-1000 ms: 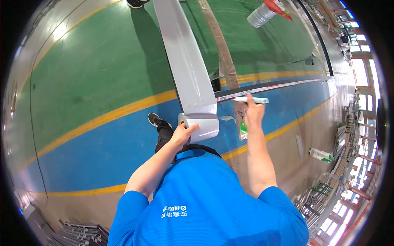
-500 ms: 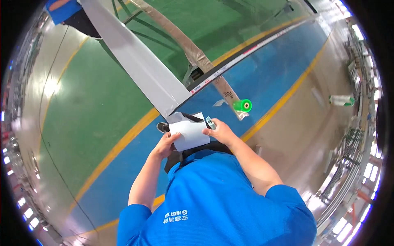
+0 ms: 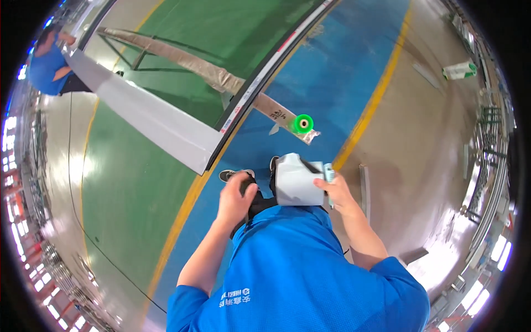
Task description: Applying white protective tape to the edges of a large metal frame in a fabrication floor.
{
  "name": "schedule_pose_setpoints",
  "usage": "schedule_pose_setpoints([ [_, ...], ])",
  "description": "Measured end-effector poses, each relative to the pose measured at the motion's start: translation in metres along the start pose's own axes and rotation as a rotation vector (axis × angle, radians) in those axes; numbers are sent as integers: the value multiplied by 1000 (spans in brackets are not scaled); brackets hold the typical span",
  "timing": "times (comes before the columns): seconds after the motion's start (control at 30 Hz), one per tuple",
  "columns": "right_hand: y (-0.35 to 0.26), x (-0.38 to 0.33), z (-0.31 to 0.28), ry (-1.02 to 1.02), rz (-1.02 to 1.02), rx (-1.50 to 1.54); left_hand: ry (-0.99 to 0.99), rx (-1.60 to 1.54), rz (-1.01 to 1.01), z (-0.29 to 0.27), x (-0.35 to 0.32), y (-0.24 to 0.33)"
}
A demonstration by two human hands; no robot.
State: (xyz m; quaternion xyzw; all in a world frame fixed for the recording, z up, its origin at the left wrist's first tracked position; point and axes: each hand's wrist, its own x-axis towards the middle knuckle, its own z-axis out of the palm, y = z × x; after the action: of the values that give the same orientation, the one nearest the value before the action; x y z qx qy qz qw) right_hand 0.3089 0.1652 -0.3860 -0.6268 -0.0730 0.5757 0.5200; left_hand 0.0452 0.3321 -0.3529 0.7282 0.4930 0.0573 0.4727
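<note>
My right hand (image 3: pixel 337 192) grips a folded piece of whitish-grey film (image 3: pixel 298 181) in front of my waist. In the same grip is a pale teal handheld tool, perhaps a cutter (image 3: pixel 329 174); its working end cannot be made out. To the left, my left hand (image 3: pixel 235 198) holds nothing, its thumb and fingers apart and slightly blurred. Beyond my hands lies a long light-grey strip (image 3: pixel 160 119), its near end against a black profile (image 3: pixel 243 102) with a printed band. At the strip's far end is a co-worker in a blue shirt (image 3: pixel 50 69).
A beam wrapped in brown covering (image 3: pixel 193 65) passes beneath the profile. On its near end sits a green roll (image 3: pixel 302 124). My shoes (image 3: pixel 235 175) are on the blue floor lane. A white and green roll (image 3: pixel 459 71) and metal bars (image 3: pixel 365 191) lie to the right.
My left hand has let go of the film and moved apart from it. My right hand has carried the film and tool rightward. The strip and profile now appear farther from me.
</note>
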Motion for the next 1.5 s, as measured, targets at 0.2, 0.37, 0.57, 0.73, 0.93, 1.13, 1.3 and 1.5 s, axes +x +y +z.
schedule_pose_setpoints([
  [0.2,-4,-24,-67,472,-161,199,331,572,264,-37,54,-29],
  [0.37,19,29,-99,459,-232,325,266,780,106,-35,71,-60],
  [0.57,10,58,-84,456,-76,483,264,834,39,-32,70,-60],
  [0.73,17,60,-90,402,-88,537,258,829,46,-33,73,-59],
  [0.93,12,78,-77,354,-75,452,282,803,71,-34,73,-61],
  [1.13,23,105,-58,303,6,579,255,782,38,-33,71,-60],
  [1.3,28,113,-52,339,55,594,263,811,-22,-38,69,-52],
  [1.5,21,104,-67,372,107,145,244,713,40,-51,68,-43],
])
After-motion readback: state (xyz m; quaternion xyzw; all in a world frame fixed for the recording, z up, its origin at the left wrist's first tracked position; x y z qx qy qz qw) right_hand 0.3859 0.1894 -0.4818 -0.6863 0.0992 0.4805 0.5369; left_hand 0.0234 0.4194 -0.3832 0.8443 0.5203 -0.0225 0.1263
